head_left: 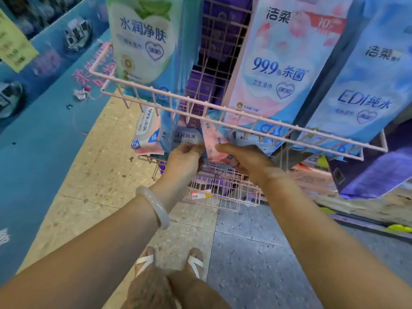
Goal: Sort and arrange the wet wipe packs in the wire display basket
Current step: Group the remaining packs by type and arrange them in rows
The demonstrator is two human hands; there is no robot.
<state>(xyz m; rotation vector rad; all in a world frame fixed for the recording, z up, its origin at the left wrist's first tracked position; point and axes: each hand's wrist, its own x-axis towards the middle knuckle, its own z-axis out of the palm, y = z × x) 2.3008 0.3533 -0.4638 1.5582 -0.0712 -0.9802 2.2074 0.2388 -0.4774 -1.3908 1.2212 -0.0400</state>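
Note:
A pink wire display basket (245, 112) hangs in front of me with tall wet wipe packs standing in it: a green-white pack (142, 39), a pink 99.9% pack (283, 63) and a blue EDI pack (365, 85). Below it sits a lower wire basket (225, 192) with small packs. My left hand (185, 159) pinches a small blue EDI pack (187, 137). My right hand (247, 159) grips a small pink pack (215, 143) beside it. Another small pink 99.9% pack (146, 130) leans at the left.
A blue display stand (44, 108) runs along the left. Purple packages (223, 30) stack behind the wire rack and at the right (379, 170). A price tag (200, 195) hangs on the lower basket. My sandalled feet (169, 262) stand on the tiled floor.

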